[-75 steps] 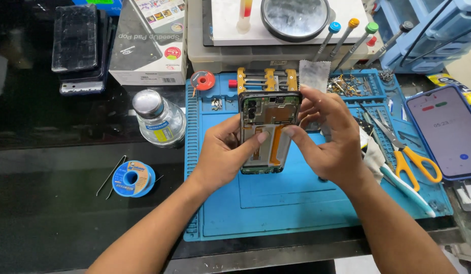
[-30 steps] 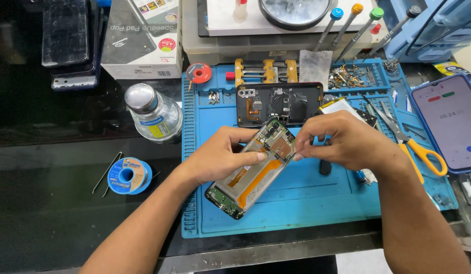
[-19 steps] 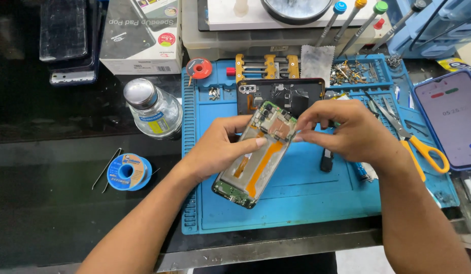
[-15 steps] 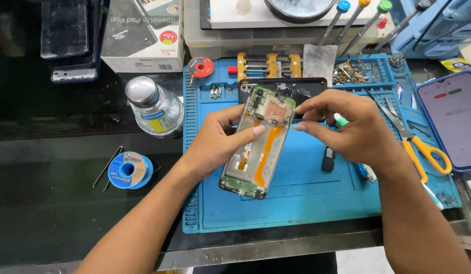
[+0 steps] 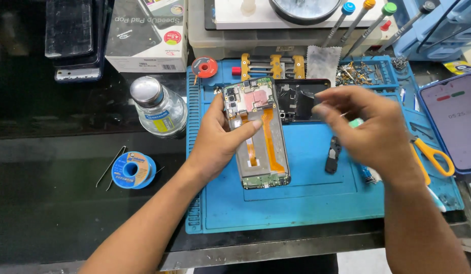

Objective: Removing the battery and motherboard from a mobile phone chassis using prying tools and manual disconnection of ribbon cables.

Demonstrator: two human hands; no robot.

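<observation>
Opened smartphone [image 5: 257,133], back cover off, circuit boards and orange flex cable exposed: your left hand [image 5: 221,136] grips it from its left edge, thumb across the middle, above the blue repair mat [image 5: 296,203]. Your right hand [image 5: 368,129] hovers just beside it, fingers loosely curled, blurred; whether they pinch anything you cannot tell. Black back cover [image 5: 299,99] lies behind. Solder spool [image 5: 133,170] and glass bottle [image 5: 158,107] sit left.

Bare blue mat [image 5: 306,203] below the opened phone [image 5: 258,134]; scissors [image 5: 433,155] and glass bottle [image 5: 158,107] flanking.
</observation>
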